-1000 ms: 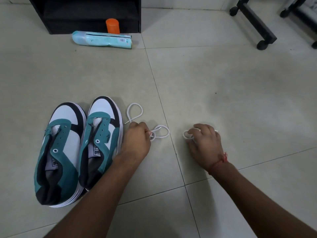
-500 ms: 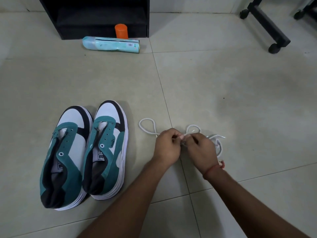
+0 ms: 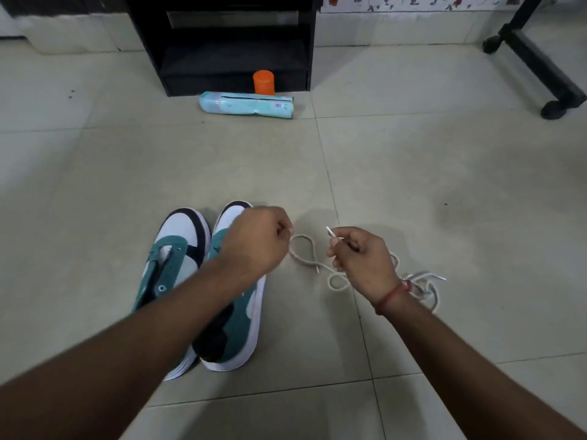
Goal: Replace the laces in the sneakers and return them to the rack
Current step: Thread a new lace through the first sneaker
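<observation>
While both hands pinch lace (image 3: 303,249), sneakers (image 3: 235,281) wait unlaced.
Left hand (image 3: 257,239) hovers over the sneakers; right hand (image 3: 362,258) pinches the tip, lace trailing rightward.

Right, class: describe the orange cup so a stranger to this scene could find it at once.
Start at the black rack against the far wall. At its foot lies a pale blue packet on the floor tiles; the orange cup stands upright just behind it. It is the only orange thing here.

Left hand (image 3: 257,241) and right hand (image 3: 362,258) pinching white lace (image 3: 305,249), laceless teal sneakers (image 3: 190,281) beside
</observation>
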